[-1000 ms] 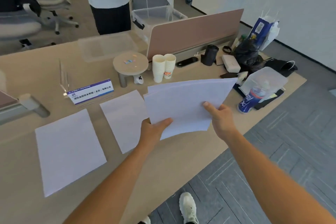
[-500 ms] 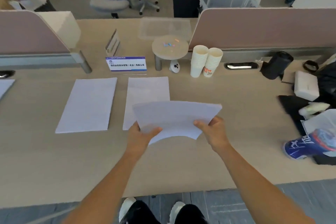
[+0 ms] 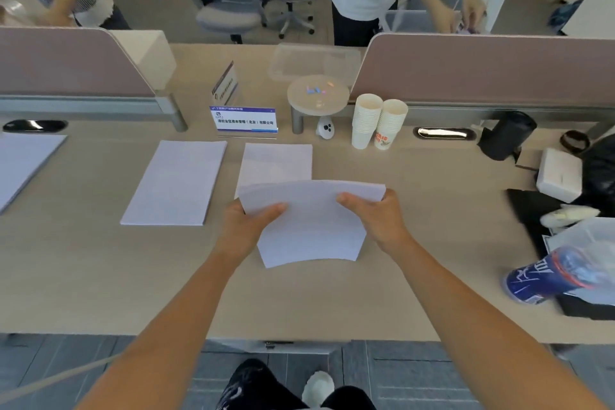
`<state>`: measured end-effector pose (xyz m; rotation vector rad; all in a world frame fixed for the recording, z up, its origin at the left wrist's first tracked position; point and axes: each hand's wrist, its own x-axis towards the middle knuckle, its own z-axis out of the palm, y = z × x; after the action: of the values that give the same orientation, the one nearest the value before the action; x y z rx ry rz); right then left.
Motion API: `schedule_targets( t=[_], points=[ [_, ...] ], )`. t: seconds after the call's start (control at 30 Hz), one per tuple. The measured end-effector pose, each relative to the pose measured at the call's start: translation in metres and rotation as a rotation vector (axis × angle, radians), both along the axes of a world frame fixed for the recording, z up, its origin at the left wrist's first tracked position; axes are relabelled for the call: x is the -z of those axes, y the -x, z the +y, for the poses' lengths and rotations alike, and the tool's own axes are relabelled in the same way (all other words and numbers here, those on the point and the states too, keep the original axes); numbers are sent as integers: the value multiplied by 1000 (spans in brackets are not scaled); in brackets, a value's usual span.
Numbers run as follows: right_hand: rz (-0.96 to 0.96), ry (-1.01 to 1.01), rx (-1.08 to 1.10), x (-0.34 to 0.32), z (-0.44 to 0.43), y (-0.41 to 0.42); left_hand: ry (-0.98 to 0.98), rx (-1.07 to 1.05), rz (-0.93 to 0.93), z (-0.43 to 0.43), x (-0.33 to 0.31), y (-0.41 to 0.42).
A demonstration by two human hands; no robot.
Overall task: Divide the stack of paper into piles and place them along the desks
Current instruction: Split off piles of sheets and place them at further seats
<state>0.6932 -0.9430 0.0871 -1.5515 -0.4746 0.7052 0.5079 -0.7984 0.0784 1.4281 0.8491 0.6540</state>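
While both hands grip one sheaf, the scene reads as follows.

Left hand [image 3: 244, 230]: closed on the left edge of the held stack of paper [image 3: 311, 223], thumb on top.
Right hand [image 3: 372, 216]: closed on the stack's right edge, thumb on top.
Held stack: white, bowed upward between the two hands, above the desk [image 3: 416, 243]; its far edge overlaps the nearest pile.
Piles on the desk: three. One pile [image 3: 278, 161] lies just beyond the hands; a second pile [image 3: 176, 181] lies left of the left hand; a third pile [image 3: 23, 163] lies far left, cut by the frame.
Writing: a blue-and-white name sign [image 3: 244, 121] beyond the piles carries a line of Chinese characters with "北京" in brackets; the smaller print is too blurred to read.
Signs: two; the second sign [image 3: 226, 83] stands tilted behind the first, text unreadable.
Paper cups [image 3: 377, 120]: two stacks, beyond the right hand, touching; the right one shows red print, illegible.
Blue bottle [image 3: 545, 273]: one, lying far right of the right hand, white lettering blurred.
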Motion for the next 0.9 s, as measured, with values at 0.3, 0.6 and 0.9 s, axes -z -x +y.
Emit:
schedule_targets(
  t=[0.3, 0.6, 0.9],
  points=[
    [64, -50, 92, 1, -7, 5, 35, 39, 0, -9, 1, -6],
    [-143, 172, -86, 9, -37, -14, -61, 188, 226, 14, 15, 10],
    [-374, 303, -104, -3, -44, -13, -62, 187, 286, 33, 4, 23]
  ],
)
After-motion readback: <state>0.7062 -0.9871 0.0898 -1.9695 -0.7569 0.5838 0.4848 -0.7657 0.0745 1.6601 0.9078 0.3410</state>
